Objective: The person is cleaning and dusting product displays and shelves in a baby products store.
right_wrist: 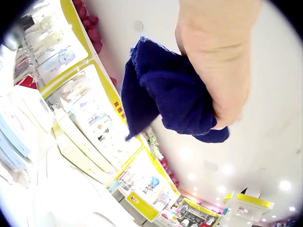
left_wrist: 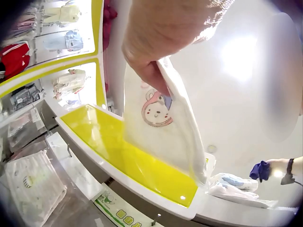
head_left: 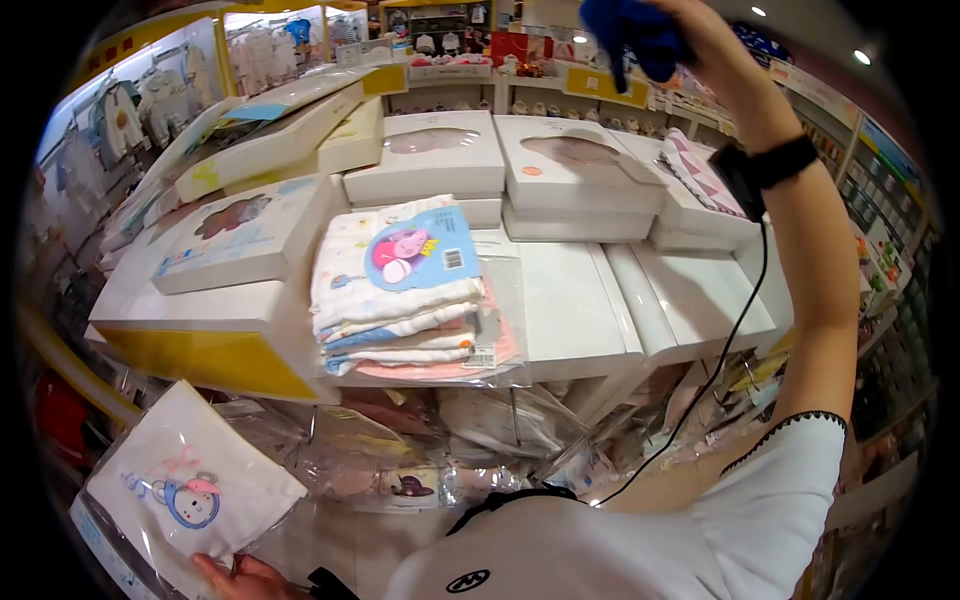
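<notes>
While the head camera is looking down over a white display table, the right hand is reaching up at the top edge of the view. Its fingers are clenching a crumpled dark blue cloth high above the flat white gift boxes. A stack of folded printed cloths in clear wrap is lying at the table's front edge. Low on the left, the left hand is grasping the near edge of a white folded cloth in a clear plastic packet, printed with a cartoon figure and held below the table's level. From the left wrist, the left hand is pinching the plastic packet by one edge between thumb and fingers. The packet is hanging in front of a glossy yellow panel. Far off at the right, the right hand is showing small with the dark blue cloth in it. From the right wrist, the right hand is closing tightly round the dark blue cloth, one loose corner drooping against the ceiling.
</notes>
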Motion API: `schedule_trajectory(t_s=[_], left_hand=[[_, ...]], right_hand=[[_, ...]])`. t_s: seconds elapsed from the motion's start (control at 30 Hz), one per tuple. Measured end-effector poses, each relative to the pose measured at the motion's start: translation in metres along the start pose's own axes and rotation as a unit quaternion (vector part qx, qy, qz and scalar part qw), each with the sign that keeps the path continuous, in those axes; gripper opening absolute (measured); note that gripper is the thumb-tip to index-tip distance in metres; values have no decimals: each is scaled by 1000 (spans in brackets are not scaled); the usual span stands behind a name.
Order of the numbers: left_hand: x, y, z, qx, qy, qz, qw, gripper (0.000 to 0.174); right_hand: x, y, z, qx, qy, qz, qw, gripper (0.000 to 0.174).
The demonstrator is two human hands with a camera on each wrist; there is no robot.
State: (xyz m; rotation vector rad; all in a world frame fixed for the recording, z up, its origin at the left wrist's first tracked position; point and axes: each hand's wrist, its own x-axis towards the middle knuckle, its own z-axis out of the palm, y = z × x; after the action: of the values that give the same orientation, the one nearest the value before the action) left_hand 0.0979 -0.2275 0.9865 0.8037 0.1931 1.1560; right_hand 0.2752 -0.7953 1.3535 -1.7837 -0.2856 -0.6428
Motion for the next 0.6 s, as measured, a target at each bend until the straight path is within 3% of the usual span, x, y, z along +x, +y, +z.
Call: schedule_trajectory(t_s=[0.07, 0.1, 0.2, 0.3, 0.37, 0.5, 0.6], left_hand=[[-13, 6, 10, -4, 8, -6, 1000, 39], [-16, 7, 6, 3, 16, 1, 1000, 40], [-30, 12, 9, 5, 24, -6, 1000, 41], [-34, 9, -8, 30, 51, 3, 998, 41], [-39, 11, -8, 29, 5, -9, 1000, 43], [-32, 5, -31, 65, 20, -12, 998, 44], [-23, -3, -45, 79, 15, -16, 997, 45]], right_hand=[[-4, -2, 62, -51, 37, 15, 998, 27], [30, 40, 56, -73, -37, -52, 995, 41], [55, 83, 130, -145, -68, -70, 985, 41], [47, 111, 187, -357, -168, -212, 894, 40], [30, 123, 202, -458, -246, -193, 832, 41], [24, 106, 182, -483, -357, -121, 790, 46], [33, 72, 157, -581, -415, 18, 700, 52]])
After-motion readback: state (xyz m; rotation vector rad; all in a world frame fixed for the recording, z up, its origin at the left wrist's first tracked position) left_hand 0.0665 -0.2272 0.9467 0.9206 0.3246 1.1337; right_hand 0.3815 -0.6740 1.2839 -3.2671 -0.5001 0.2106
